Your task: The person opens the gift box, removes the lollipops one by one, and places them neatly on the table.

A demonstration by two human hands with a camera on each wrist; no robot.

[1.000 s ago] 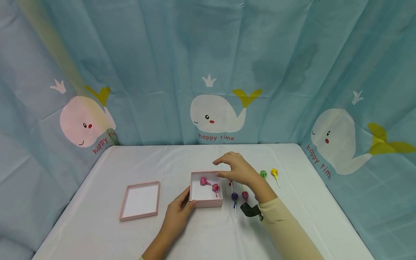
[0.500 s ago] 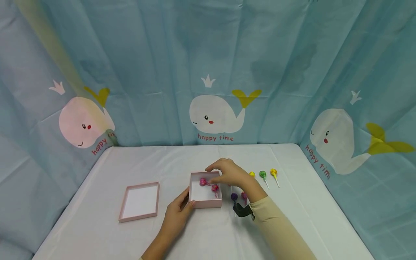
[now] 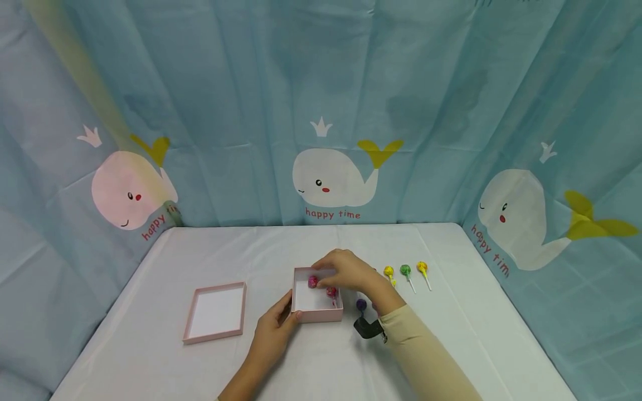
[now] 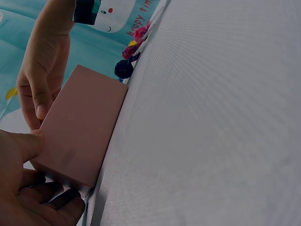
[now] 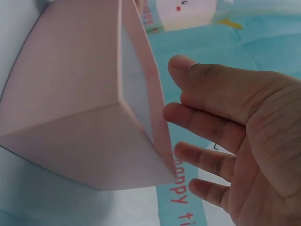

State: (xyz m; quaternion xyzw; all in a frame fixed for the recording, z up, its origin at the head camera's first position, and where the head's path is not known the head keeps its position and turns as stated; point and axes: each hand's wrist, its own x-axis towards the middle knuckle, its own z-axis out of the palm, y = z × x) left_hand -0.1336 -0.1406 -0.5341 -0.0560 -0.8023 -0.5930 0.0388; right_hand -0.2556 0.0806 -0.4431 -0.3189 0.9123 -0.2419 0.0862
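An open pink box (image 3: 317, 316) with a white inside stands on the table. Two pink lollipops (image 3: 331, 292) lie in it, one partly behind the right hand. My left hand (image 3: 271, 334) holds the box at its left front corner; in the left wrist view its thumb lies on the pink wall (image 4: 84, 127) and its fingers reach round the lower edge. Over the box's right back part hovers my right hand (image 3: 348, 273), thumb dipping inside near the lollipops. In the right wrist view the right hand's fingers (image 5: 202, 120) are loosely bent beside the rim, nothing visible between them.
A shallow pink lid (image 3: 215, 312) lies to the left, white inside up. Right of the box are yellow (image 3: 388, 271), green (image 3: 405, 270) and orange-yellow (image 3: 422, 266) lollipops, with a purple one (image 3: 361, 304) nearer. Others are hidden by the right arm. A whale-print curtain (image 3: 225, 111) hangs behind.
My right hand has moved left and down, from the box's right back corner to over its inside. More lollipops show behind the right wrist. The left hand and box stay put.
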